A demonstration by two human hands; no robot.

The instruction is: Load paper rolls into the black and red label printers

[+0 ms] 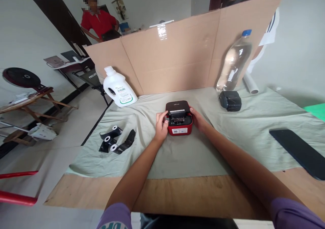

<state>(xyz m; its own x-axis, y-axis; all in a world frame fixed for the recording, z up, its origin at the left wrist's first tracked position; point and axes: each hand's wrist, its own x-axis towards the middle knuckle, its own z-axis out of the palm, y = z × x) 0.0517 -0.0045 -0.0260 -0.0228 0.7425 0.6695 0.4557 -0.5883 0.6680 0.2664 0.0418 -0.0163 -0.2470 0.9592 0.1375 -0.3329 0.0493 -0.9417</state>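
A small red and black label printer [179,118] sits in the middle of the table on a pale green cloth [203,147], its black lid tipped open toward the back. My left hand [160,124] grips its left side with the fingers curled over the edge. My right hand [197,119] holds its right side. Several black ribbon rolls with white cores [115,141] lie on the cloth to the left of my left forearm.
A white detergent bottle [119,87] leans at the back left, a clear water bottle [235,62] and a black device [230,100] at the back right. A dark phone [299,151] lies at the right. A cardboard screen [177,56] stands behind. A person in red [99,20] stands beyond.
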